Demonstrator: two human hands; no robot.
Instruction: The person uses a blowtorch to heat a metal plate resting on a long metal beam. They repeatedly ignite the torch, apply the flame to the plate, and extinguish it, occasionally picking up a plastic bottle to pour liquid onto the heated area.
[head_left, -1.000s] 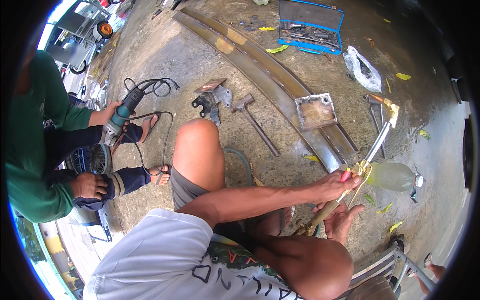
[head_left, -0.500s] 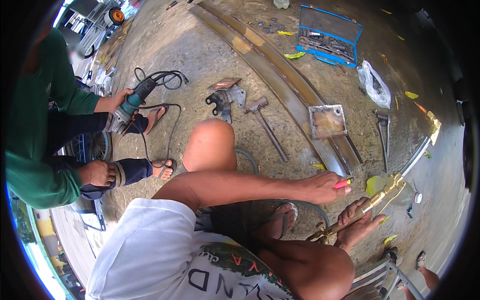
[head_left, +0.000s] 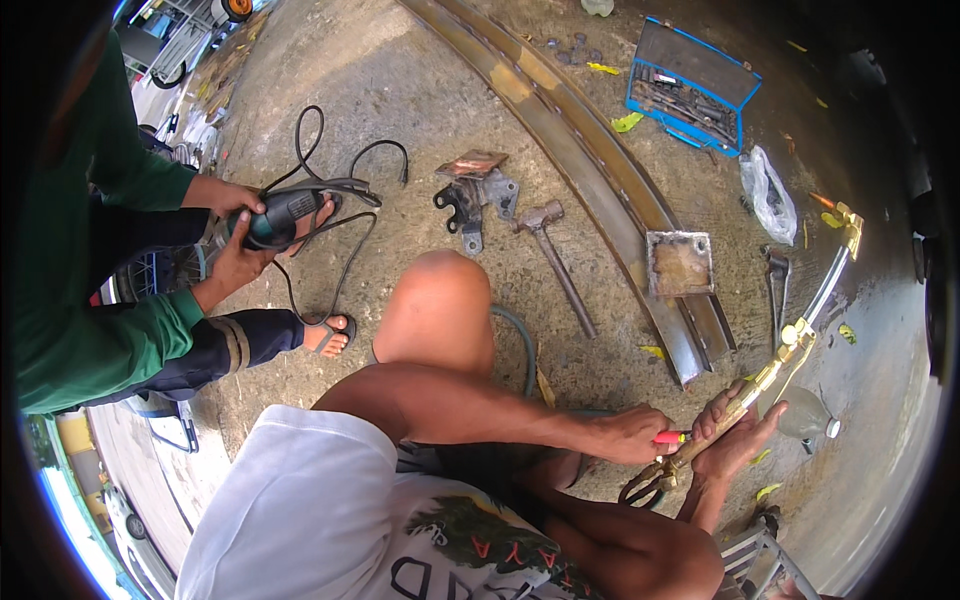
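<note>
My right hand (head_left: 728, 440), palm up, has its fingers curled around the brass handle of a cutting torch (head_left: 770, 372). The torch slants up to the right and ends in an angled head with a copper-coloured tip. My left hand (head_left: 640, 434) is closed on a small pink lighter (head_left: 668, 438). The lighter's end lies close to the torch handle and the right hand's fingers; whether it touches them I cannot tell. Hoses (head_left: 645, 486) run from the torch's rear end. No flame shows at the tip.
Long steel channels (head_left: 590, 190) lie ahead, a square metal plate (head_left: 680, 263) on them. Around are a hammer (head_left: 560, 270), black bracket (head_left: 466, 208), blue toolbox (head_left: 692, 90), plastic bag (head_left: 768, 195), wrench (head_left: 778, 290) and bottle (head_left: 805, 415). At left, another person holds an angle grinder (head_left: 272, 220).
My left hand has moved down with the lighter, closer to the torch handle. The other person's second hand has come up onto the grinder. The whole view has shifted slightly.
</note>
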